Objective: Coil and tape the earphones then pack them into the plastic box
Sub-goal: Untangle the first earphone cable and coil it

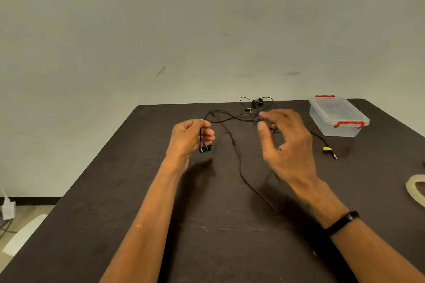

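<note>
My left hand grips the black earphones near the two earbuds, which hang just below its fingers. Their thin black cable trails right across the dark table and ends in a plug with a yellow tag. Above the cable hovers my right hand, its fingers spread and relaxed; the cable runs behind it and I cannot tell whether it touches it. A clear plastic box with red latches stands lidded at the back right.
A second pair of black earphones lies loosely tangled near the table's far edge. A roll of clear tape sits at the right edge. A plain wall rises behind the table. A white charger sits on the floor at left.
</note>
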`<state>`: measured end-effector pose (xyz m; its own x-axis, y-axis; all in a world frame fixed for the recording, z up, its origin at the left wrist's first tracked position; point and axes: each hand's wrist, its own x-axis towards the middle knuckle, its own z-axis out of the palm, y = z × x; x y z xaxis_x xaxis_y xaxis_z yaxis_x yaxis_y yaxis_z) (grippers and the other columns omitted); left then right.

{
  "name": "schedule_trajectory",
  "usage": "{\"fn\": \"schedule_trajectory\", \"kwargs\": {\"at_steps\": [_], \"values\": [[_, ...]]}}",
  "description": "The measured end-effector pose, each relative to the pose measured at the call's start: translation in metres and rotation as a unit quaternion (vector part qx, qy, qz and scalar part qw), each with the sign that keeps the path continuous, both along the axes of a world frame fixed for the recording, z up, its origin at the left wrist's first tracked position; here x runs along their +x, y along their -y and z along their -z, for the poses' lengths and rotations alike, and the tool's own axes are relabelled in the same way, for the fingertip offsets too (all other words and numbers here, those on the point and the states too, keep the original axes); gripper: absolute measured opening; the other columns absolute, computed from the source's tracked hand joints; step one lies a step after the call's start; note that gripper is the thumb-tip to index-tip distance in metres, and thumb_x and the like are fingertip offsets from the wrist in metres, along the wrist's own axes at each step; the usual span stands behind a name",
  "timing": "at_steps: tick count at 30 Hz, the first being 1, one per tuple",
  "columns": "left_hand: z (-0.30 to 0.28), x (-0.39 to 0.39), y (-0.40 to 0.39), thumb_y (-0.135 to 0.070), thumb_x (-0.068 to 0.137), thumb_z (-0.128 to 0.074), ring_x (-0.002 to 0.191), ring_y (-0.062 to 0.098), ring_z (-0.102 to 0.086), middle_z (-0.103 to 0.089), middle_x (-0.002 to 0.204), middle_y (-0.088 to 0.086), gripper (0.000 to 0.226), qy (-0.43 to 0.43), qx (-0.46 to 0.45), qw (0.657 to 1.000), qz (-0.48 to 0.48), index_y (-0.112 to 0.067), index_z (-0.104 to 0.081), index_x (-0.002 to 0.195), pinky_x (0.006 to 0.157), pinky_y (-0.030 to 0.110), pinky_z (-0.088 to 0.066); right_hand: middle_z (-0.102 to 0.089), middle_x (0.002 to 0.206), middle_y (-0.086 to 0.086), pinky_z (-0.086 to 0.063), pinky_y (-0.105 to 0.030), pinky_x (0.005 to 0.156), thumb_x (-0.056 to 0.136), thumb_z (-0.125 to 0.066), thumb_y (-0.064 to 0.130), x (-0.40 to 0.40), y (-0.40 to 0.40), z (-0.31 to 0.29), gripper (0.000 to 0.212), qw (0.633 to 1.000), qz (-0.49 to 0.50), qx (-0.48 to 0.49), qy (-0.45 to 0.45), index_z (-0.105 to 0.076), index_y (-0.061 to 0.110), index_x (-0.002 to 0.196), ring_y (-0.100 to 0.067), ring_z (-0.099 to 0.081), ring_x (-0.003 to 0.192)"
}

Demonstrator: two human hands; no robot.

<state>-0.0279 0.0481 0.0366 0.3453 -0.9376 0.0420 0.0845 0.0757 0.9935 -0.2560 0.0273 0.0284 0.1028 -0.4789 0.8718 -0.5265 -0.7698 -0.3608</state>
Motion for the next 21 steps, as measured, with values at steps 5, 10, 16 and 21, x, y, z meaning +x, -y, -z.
{"fn": "schedule_trajectory", "kwargs": {"at_steps": [5, 10, 16, 21], "values": [[0.001, -0.007, 0.000, -0.014, 0.106, -0.056, 0.095, 0.030, -0.078, -0.079, 0.095, 0.017, 0.020, -0.078, 0.005, 0.996, 0.034, -0.003, -0.072, 0.101, 0.097, 0.046, -0.058, -0.064, 0.108, -0.005, -0.058, -0.031, 0.074, 0.101, -0.068, 0.020, 0.023, -0.016, 0.015, 0.022, 0.988, -0.104, 0.007, -0.114, -0.073, 0.004, 0.114, -0.014, -0.063, 0.086], [-0.002, -0.038, -0.004, -0.012, 0.103, -0.059, 0.103, 0.028, -0.073, -0.076, 0.113, 0.022, 0.025, -0.083, -0.011, 0.991, 0.106, 0.006, -0.076, 0.110, 0.090, 0.030, -0.061, -0.070, 0.103, 0.006, -0.058, -0.031, 0.080, 0.093, -0.078, 0.028, 0.028, -0.022, 0.017, 0.020, 0.988, -0.099, 0.115, -0.042, -0.073, 0.015, 0.108, -0.008, -0.068, 0.089], [0.002, -0.084, -0.008, -0.008, 0.096, -0.068, 0.092, 0.028, -0.075, -0.079, 0.096, 0.019, 0.015, -0.125, -0.027, 0.989, 0.080, -0.002, -0.082, 0.095, 0.095, 0.040, -0.061, -0.072, 0.083, 0.011, -0.061, -0.038, 0.073, 0.090, -0.079, 0.025, 0.023, -0.020, 0.009, 0.014, 0.975, -0.051, 0.211, 0.039, -0.066, 0.021, 0.093, -0.008, -0.071, 0.077], [0.007, -0.092, -0.010, -0.013, 0.096, -0.071, 0.093, 0.029, -0.073, -0.078, 0.103, 0.024, 0.015, -0.126, -0.025, 0.989, 0.067, -0.012, -0.084, 0.091, 0.094, 0.044, -0.058, -0.076, 0.082, 0.008, -0.064, -0.032, 0.074, 0.089, -0.081, 0.013, 0.021, -0.017, 0.010, 0.015, 0.942, -0.088, 0.299, 0.126, -0.069, 0.022, 0.093, -0.007, -0.075, 0.079]]}}
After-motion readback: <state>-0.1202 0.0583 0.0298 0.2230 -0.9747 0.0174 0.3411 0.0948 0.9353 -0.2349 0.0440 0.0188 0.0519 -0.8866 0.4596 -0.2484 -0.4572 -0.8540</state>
